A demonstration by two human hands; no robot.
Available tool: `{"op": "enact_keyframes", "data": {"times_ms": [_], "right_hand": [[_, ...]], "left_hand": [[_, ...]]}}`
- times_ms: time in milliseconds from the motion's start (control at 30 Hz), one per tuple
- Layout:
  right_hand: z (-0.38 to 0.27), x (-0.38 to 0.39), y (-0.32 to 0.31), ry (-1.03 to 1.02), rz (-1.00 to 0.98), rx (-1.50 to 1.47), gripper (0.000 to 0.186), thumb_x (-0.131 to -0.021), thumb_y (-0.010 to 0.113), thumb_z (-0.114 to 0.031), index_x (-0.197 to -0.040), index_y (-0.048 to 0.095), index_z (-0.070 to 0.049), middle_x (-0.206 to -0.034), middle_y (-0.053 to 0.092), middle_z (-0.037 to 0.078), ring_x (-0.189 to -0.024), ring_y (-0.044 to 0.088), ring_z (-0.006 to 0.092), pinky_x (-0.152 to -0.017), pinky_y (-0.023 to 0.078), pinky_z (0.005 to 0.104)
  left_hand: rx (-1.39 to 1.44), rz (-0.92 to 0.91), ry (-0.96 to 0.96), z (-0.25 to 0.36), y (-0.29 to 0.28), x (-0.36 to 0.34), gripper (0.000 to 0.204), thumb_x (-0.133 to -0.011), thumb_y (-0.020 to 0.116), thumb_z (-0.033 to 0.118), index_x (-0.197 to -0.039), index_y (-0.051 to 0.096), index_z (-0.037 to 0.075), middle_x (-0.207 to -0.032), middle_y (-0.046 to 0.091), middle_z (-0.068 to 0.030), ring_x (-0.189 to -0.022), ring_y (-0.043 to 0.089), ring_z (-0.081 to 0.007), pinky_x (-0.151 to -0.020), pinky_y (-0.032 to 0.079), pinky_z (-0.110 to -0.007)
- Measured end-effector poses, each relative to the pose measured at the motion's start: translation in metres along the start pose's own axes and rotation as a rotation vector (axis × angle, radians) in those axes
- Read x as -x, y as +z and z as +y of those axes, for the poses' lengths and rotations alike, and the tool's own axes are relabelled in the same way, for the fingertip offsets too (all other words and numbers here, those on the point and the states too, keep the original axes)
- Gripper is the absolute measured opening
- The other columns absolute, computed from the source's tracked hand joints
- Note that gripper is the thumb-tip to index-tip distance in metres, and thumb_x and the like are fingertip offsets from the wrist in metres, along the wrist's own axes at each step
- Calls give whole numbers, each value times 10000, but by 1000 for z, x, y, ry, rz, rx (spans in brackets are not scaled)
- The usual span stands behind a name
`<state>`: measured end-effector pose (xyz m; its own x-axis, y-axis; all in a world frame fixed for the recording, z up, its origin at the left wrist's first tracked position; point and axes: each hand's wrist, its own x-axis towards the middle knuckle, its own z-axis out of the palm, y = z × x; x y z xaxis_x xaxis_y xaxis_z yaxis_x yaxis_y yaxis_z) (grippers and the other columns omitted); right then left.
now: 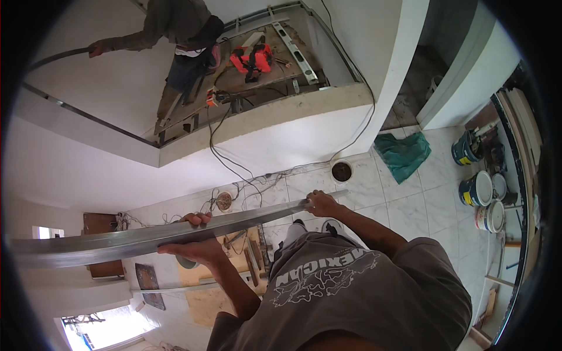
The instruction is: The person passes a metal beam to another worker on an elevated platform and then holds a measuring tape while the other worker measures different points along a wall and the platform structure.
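Observation:
A long silvery metal channel runs across in front of me, from near my feet out past the left side of the view. My left hand is closed around its middle, palm beneath and fingertips showing over the far edge. Close to the channel's right end, my right hand grips it with curled fingers. Below the left hand, wooden boards and dark strips lie on the floor, partly hidden by my arm.
A co-worker on the raised platform behind the low wall holds a dark curved strip. A spirit level and red bag lie there. Loose cables, a bucket, green cloth and paint buckets occupy the tiles.

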<state>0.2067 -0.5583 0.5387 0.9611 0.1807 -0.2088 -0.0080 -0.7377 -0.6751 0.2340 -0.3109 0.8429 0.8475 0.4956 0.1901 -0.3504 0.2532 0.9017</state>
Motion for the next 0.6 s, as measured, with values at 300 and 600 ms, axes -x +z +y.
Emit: {"op": "enact_keyframes", "data": {"times_ms": [300,600], "right_hand": [[-20,11,12,-46,3,-74,474,-831,636,-349,-1063,539,53,-1052,543,238,-1038,542,397,-850,469,478],[-54,36,-9,-100,299,-219,587,-842,631,-392,-1177,441,49,-1038,502,231,-961,549,395,-807,476,460]], "left_hand": [[-63,-28,153,7,6,9,830,-723,161,885,-848,431,110,-587,478,-85,-514,490,-206,-578,494,-397],[8,-363,22,-20,25,20,871,-681,231,909,-842,502,97,-648,513,-96,-583,501,-236,-641,461,-417]]}}
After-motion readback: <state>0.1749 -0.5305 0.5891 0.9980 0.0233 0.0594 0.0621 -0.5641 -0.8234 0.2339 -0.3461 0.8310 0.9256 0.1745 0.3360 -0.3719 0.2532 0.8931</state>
